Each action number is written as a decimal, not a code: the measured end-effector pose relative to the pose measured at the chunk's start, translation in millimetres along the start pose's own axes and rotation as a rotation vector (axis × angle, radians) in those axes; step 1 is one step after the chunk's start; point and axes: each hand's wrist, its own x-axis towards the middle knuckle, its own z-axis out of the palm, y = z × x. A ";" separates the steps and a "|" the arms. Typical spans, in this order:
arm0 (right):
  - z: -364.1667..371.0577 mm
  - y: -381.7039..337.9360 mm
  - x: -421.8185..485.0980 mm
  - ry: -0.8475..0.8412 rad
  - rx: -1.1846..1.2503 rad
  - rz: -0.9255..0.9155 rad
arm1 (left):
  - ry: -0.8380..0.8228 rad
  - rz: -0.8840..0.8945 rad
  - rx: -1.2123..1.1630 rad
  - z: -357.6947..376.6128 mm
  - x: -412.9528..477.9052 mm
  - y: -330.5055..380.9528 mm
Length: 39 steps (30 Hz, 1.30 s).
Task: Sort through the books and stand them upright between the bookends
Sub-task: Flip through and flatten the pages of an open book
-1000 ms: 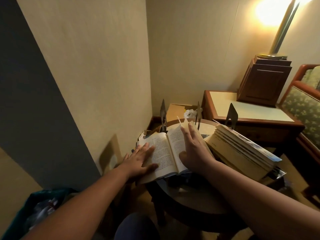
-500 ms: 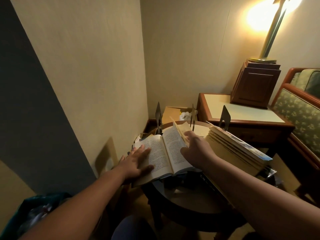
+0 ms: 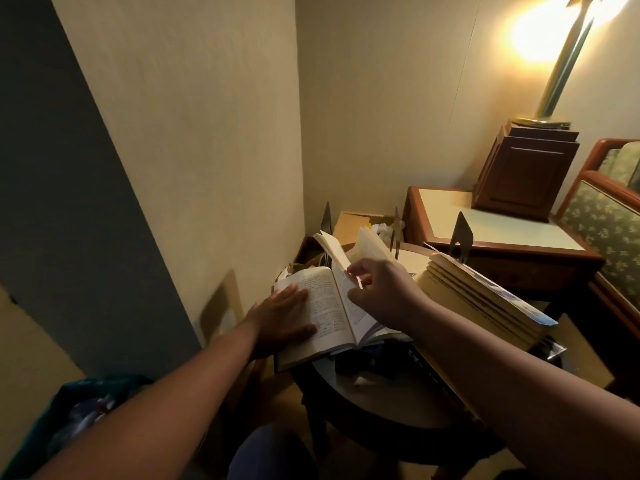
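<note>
Left hand point(image 3: 284, 315) flat, fingers straight, pressing open book point(image 3: 320, 306)'s left page; right hand point(image 3: 381, 292) pinches lifted pages just beside it.

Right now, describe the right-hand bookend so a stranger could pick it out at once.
Start at the lit lamp above the wooden side table. Before it, a row of books leans over on the round table. The bookend rises just behind that row: a dark pointed plate, farthest right of three.

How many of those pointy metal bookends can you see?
3. One bookend stands near the wall, one behind the raised pages, one behind the leaning books on the right. Others may hide behind books.
</note>
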 end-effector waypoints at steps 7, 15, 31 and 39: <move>8.4 -4.3 4.4 -0.048 -0.079 -0.096 | 0.304 0.114 -0.150 -8.2 -4.7 1.0; 12.0 -12.0 6.8 -0.084 -0.085 -0.173 | 0.434 0.437 -0.025 -33.3 -2.3 18.8; 31.3 14.2 10.4 -0.040 -0.054 -0.099 | 0.289 0.274 -0.169 -14.0 -13.5 18.2; 42.8 36.4 20.9 -0.250 -0.370 -0.135 | 0.289 0.193 -0.067 0.1 -9.6 12.6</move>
